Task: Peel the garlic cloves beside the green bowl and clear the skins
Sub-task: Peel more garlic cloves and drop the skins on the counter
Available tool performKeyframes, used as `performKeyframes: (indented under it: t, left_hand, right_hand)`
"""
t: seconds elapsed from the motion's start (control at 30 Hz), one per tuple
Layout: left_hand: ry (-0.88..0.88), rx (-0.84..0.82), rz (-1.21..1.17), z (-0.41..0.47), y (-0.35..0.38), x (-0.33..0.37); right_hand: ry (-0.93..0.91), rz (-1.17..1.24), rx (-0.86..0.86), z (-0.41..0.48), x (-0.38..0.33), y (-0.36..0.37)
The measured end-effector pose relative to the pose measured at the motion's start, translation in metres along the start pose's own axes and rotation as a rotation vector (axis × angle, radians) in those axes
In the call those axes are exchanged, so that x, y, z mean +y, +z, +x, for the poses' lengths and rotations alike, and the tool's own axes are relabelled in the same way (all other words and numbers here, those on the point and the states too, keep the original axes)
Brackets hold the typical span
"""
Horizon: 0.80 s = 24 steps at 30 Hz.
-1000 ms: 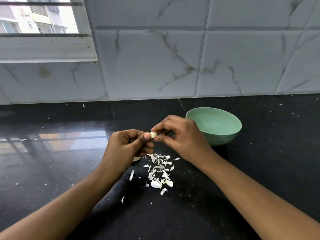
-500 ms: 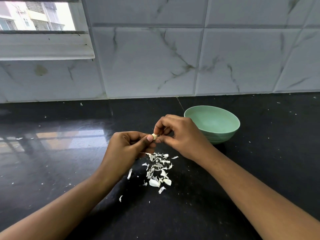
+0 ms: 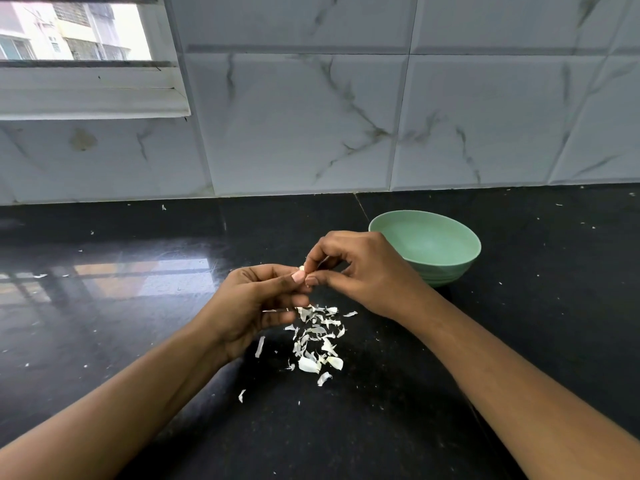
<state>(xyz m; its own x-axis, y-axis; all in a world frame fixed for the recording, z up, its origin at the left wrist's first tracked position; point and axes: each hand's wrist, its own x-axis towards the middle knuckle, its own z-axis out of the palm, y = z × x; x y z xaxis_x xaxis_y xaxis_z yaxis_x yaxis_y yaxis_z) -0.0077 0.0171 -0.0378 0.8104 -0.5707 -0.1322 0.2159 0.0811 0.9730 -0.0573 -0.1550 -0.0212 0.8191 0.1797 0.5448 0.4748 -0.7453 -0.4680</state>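
Above the black speckled stone counter (image 3: 450, 393), our left hand (image 3: 252, 306) and right hand (image 3: 360, 271) both pinch one small pale garlic cloveclove (image 3: 302, 268) at their fingertips. The scattered white papery skins (image 3: 317, 341) lie just below it, and the round pale-green bowl (image 3: 429, 247) stands just beside our right hand.

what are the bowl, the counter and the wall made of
The bowl: matte pale green, likely plastic or melamine; no gloss. The counter: polished black stone, probably granite; speckled, and it mirrors the window. The wall: marble-look tiles, likely ceramic; grey veins, bevelled joints.
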Motion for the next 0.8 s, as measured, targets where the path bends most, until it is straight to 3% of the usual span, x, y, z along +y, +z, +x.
performKeyframes:
  t: [0.27, 0.6, 0.8]
  left_hand:
    - [-0.009, -0.035, -0.075, 0.001, -0.001, 0.001]
    - [0.025, 0.053, -0.128, 0.004, -0.002, 0.003]
    - [0.023, 0.031, -0.099, 0.003, -0.001, 0.002]
  right_hand:
    - [-0.061, -0.018, -0.025, 0.0, 0.001, -0.001]
    - [-0.039, -0.118, -0.135, 0.001, 0.006, -0.009]
    - [0.212, 0.227, -0.161, -0.001, 0.002, -0.016]
